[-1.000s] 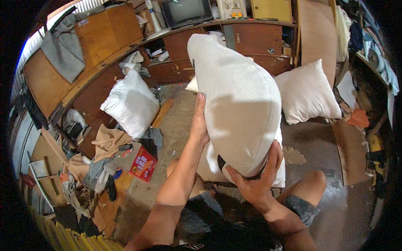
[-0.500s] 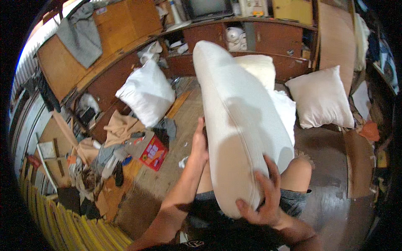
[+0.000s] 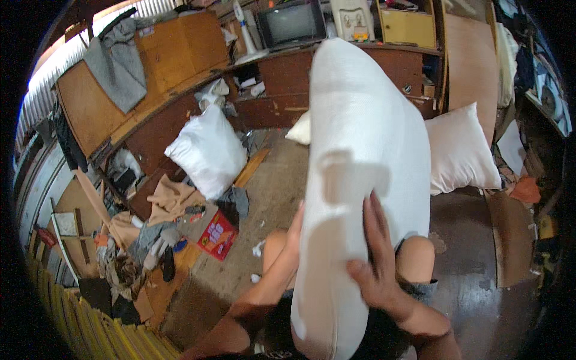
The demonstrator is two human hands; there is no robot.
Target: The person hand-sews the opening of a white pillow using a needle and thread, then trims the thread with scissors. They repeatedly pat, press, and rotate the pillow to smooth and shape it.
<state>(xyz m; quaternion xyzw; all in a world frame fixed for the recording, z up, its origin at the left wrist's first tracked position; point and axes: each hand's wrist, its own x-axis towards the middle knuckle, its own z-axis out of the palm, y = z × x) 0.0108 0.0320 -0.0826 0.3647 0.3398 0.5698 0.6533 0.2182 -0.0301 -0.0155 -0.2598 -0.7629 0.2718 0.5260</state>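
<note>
A big white cushion stands on edge in front of me, its far end tilted up and its near end close to my body. My left hand presses against its left side, with most of the fingers hidden behind the fabric. Against the right face lies my right hand, thumb apart from the fingers. Between them, both hands hold the cushion. Shadows fall across its upper face. Behind it, the corner of a cream pillow shows; whatever else lies there is covered.
A stuffed white pillow rests at the far left, a pale pillow at the right. On the left floor lie a red box and heaped cloths. Low wooden cabinets line the back, bearing a television.
The cushion has turned so its broad face shows more, and its near end has come closer to me. My right hand has shifted up along it.
</note>
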